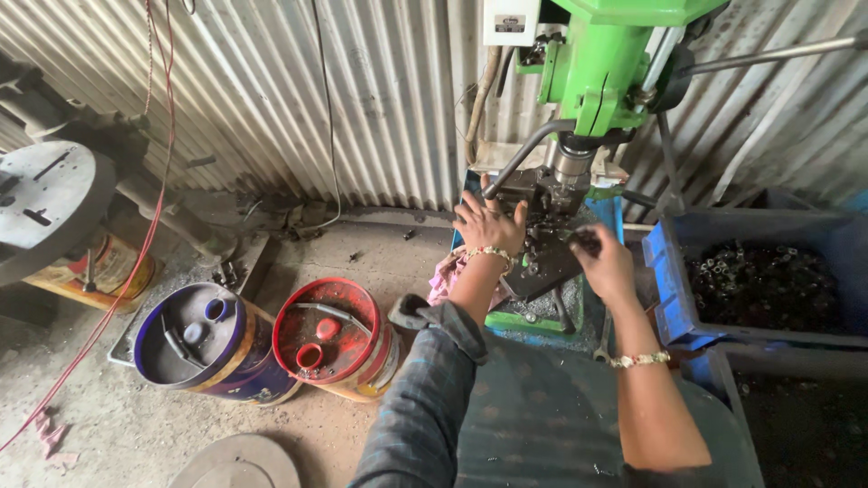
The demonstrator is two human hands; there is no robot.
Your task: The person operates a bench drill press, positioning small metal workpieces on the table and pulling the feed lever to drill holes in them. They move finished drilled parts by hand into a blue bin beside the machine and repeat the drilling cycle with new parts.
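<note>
Dark steel fixture block clamped on table under green drill press, directly below spindle. Left hand spread open, flat against block's left side. Right hand just right of block, fingers curled around small dark part; nearer. Blue plastic crate of dark metal nuts further right. Two paint drums well left.

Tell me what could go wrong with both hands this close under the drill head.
The left hand and right hand sit right by the chuck of the green drill press; fingers could get caught. Both beaded bracelets may snag. The rolled sleeve hangs loose near the vise.
</note>
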